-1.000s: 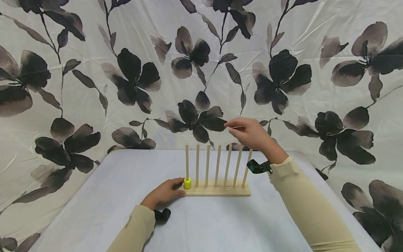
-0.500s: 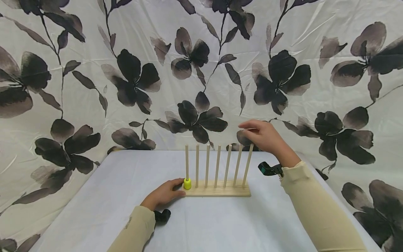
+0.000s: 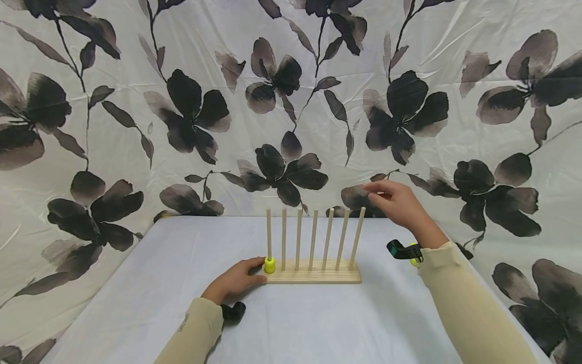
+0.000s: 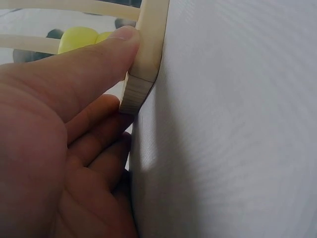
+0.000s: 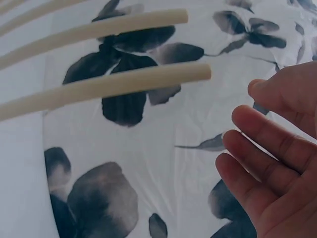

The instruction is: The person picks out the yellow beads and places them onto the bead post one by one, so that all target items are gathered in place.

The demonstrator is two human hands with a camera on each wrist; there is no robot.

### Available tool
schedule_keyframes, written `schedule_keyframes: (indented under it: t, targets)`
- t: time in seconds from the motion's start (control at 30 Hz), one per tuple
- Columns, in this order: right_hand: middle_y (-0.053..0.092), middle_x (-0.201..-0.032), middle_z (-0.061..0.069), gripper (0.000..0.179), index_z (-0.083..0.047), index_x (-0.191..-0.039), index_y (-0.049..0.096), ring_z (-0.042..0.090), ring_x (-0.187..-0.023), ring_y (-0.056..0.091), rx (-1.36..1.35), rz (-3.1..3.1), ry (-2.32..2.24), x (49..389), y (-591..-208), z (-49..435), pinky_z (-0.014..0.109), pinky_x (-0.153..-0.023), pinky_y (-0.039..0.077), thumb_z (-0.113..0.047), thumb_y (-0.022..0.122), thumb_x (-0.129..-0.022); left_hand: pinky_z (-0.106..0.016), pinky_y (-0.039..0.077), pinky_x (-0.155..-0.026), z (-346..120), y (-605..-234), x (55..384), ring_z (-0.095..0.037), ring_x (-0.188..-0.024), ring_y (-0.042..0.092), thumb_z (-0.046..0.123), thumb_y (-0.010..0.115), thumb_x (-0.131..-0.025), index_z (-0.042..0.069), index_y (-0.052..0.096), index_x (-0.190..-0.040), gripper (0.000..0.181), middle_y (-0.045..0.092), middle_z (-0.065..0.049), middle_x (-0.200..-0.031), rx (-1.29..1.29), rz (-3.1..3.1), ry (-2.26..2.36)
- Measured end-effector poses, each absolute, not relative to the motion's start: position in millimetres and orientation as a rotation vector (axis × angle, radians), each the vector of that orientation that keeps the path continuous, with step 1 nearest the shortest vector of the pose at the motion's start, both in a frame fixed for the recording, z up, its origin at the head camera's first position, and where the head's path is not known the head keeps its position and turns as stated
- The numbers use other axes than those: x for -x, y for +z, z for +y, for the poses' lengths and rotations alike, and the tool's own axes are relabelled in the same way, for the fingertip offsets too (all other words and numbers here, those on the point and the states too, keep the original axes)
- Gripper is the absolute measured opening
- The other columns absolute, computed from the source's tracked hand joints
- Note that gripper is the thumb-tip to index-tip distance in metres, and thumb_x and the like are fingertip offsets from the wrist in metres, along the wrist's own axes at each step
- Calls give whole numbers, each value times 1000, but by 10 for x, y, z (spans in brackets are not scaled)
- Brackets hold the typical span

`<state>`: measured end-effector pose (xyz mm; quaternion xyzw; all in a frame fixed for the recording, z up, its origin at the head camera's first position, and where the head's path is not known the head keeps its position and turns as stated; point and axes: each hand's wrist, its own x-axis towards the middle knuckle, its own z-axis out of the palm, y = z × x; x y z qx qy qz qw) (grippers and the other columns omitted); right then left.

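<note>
A pale wooden peg rack stands on the table, with a row of several upright pegs. At the foot of its leftmost peg sits a yellow bead, narrower at the top. My left hand holds the left end of the base, its thumb along one edge and fingers at the other side. Raised off the table, my right hand is up and to the right of the rightmost peg. Nothing shows between its loosely bent fingers in the right wrist view.
Something yellow peeks out behind the right wrist's black camera band, mostly hidden. White cloth covers the table. Behind its far edge hangs a white curtain with dark flowers.
My right hand has moved right, from above the right-hand pegs to beyond the last one. A bit of yellow now shows behind its wrist. The left hand and rack stay put.
</note>
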<state>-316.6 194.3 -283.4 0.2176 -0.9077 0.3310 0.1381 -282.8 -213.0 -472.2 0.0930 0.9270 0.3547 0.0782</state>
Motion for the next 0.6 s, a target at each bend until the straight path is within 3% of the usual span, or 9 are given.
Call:
schedule_keyframes:
  t: [0.6]
  targets:
    - [59,-132,20,33,-5,-128,60,39,-117,59,-446,-2754,946,3165,-3173,2339,54,-96,52,-19,53,-99,-55,28,-117,-2122,-4740,2844,-35,-144,33,35,71,-87,18,48,-144,63,44,-9,-151,-258,2769,1076]
